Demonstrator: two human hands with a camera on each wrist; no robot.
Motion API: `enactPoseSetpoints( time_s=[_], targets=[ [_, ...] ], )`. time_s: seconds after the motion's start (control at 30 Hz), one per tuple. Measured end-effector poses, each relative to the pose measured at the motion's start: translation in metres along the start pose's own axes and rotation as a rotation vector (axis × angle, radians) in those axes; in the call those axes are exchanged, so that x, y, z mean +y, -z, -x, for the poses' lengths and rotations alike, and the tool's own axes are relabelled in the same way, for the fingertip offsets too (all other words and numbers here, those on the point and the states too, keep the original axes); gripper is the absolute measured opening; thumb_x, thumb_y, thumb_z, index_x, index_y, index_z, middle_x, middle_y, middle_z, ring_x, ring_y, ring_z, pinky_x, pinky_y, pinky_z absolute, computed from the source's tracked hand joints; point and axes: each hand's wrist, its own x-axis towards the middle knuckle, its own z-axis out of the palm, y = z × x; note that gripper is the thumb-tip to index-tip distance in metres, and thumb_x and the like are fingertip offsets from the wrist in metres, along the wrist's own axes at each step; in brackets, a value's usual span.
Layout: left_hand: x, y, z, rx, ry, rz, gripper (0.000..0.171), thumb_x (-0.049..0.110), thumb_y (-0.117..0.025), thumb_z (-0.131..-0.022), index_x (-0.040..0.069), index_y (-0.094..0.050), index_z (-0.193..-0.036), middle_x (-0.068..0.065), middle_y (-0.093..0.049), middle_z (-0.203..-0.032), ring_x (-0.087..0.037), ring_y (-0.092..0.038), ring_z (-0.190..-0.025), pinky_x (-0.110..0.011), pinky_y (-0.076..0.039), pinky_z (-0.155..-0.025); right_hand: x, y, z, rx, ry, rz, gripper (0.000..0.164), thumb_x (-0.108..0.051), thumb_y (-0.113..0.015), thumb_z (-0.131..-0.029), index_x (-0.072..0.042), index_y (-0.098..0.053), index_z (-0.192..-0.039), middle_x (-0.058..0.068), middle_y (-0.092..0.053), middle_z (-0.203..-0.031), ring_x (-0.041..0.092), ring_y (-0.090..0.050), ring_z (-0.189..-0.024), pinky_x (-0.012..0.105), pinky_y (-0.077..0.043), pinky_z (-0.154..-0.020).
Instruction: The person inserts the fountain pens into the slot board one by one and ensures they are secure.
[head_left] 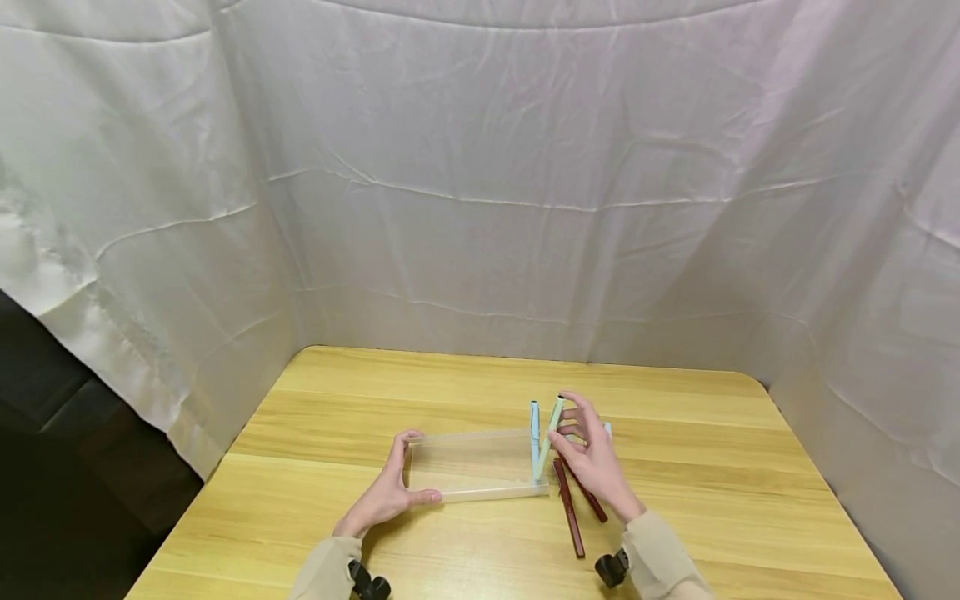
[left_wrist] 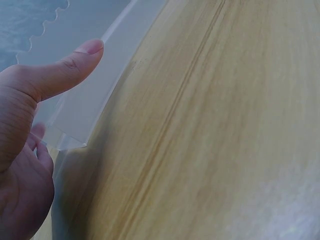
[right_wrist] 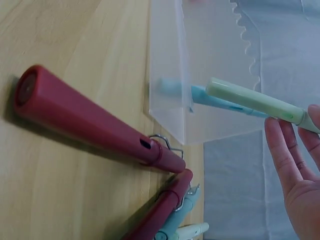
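Observation:
My left hand [head_left: 386, 497] grips the left end of a clear plastic pen rack [head_left: 472, 462], with the thumb over its near wall. Scalloped notches [right_wrist: 246, 47] run along one edge of the rack, seen in the right wrist view. At the rack's right end, a light blue pen [head_left: 535, 429] lies across it. Right beside that, my right hand [head_left: 592, 457] pinches a pale green pen [head_left: 551, 437], which slants with its lower end over the rack's near right corner. Two dark red pens [head_left: 568, 510] lie on the table just below the right hand.
Past the red pens, a teal pen [right_wrist: 181, 216] and another pale green pen [right_wrist: 192, 231] lie close together, partly hidden in the head view by the right hand. The wooden table [head_left: 675, 417] is bordered by hanging white cloth [head_left: 480, 250] at the back and sides.

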Motion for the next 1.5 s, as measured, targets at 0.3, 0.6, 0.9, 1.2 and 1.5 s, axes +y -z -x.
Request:
enactPoseSetpoints(
  time_s=[0.3,0.6,0.9,1.2,1.5],
  targets=[
    [0.001,-0.001,0.001,-0.001,0.023,0.006,0.096,0.013,-0.088,-0.073,0.008,-0.026,-0.146,-0.021,-0.027,-0.158,-0.046,-0.008,-0.155,-0.072,-0.001,-0.122,0.001,-0.009,0.0,0.0,0.055,-0.015,0.06,-0.003,-0.067,-0.095,-0.015,-0.041,-0.147,0.02,-0.059,-0.113,0.026,-0.07,-0.091,0.038,-0.065,-0.076],
    [0.002,-0.001,0.0,0.008,0.038,0.002,0.098,0.015,-0.089,-0.072,0.008,-0.025,-0.147,-0.021,-0.027,-0.158,-0.047,-0.008,-0.154,-0.074,-0.002,-0.121,0.0,-0.019,0.0,0.028,0.16,0.069,0.06,0.001,-0.069,-0.092,-0.01,-0.044,-0.145,0.022,-0.067,-0.111,0.032,-0.071,-0.09,0.034,-0.065,-0.073],
    [0.002,-0.001,0.0,0.003,0.061,0.012,0.1,0.015,-0.09,-0.071,0.008,-0.025,-0.147,-0.017,-0.027,-0.159,-0.042,-0.008,-0.156,-0.071,-0.003,-0.123,0.002,-0.024,0.002,0.01,0.184,0.158,0.057,0.0,-0.07,-0.091,-0.012,-0.049,-0.143,0.016,-0.07,-0.105,0.027,-0.073,-0.086,0.022,-0.062,-0.066],
    [0.001,-0.001,0.0,0.005,0.015,0.0,0.098,0.014,-0.089,-0.073,0.007,-0.025,-0.147,-0.022,-0.026,-0.158,-0.047,-0.008,-0.154,-0.073,-0.003,-0.121,0.005,-0.027,0.001,0.019,0.306,0.262,0.06,0.003,-0.075,-0.085,-0.003,-0.052,-0.14,0.012,-0.072,-0.094,0.012,-0.068,-0.074,0.023,-0.061,-0.061],
    [0.0,-0.001,0.0,0.005,0.017,-0.004,0.095,0.014,-0.088,-0.073,0.008,-0.026,-0.146,-0.021,-0.025,-0.158,-0.046,-0.005,-0.155,-0.071,0.0,-0.122,0.006,-0.028,0.001,-0.032,0.318,0.31,0.06,-0.001,-0.074,-0.087,-0.006,-0.051,-0.143,0.008,-0.07,-0.093,0.0,-0.056,-0.066,0.018,-0.049,-0.049]
  ],
)
